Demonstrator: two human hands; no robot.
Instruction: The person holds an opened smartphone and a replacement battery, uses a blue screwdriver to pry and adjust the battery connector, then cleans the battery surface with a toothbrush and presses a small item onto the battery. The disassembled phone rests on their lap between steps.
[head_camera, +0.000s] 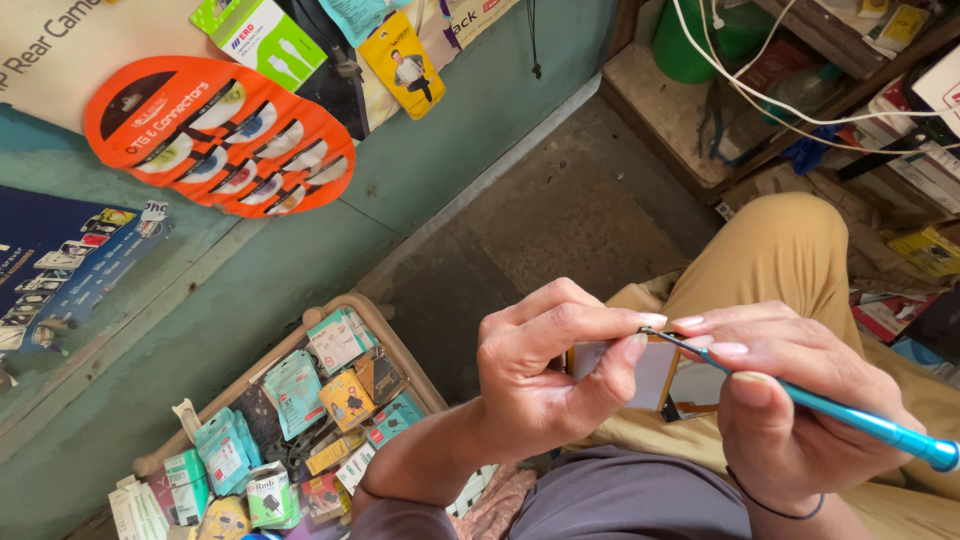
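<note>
Left hand: the left hand (540, 375) is curled nearly closed, thumb and fingers pinched on the left edge of a small flat panel (650, 375), held above the lap.
Right hand: the right hand (775, 400) is closed in a pen-style grip around a blue screwdriver (850, 418), its fingertips bunched near the tool's dark tip; a thin dark band circles the wrist.
Screwdriver: it slants from the lower right, handle end near the right edge of the view, up to the tip, which meets the top edge of the panel between the two thumbs.
Panel: pale and glossy on its face, with an orange-brown frame showing along its right and bottom edges; mostly hidden by the fingers, so its full outline cannot be told.
Lap: tan trousers (790, 250), the knee raised behind the hands, and a grey shirt hem at the bottom edge.
Basket: a wooden-rimmed basket (385, 325) at the lower left, well apart from the hands, packed with small boxed and bagged accessories in teal, yellow and green.
Wall: a green wall (300, 260) with an orange card of connectors (220, 135) hung at the upper left.
Shelf: cluttered shelving (840, 90) with white cables at the upper right.
</note>
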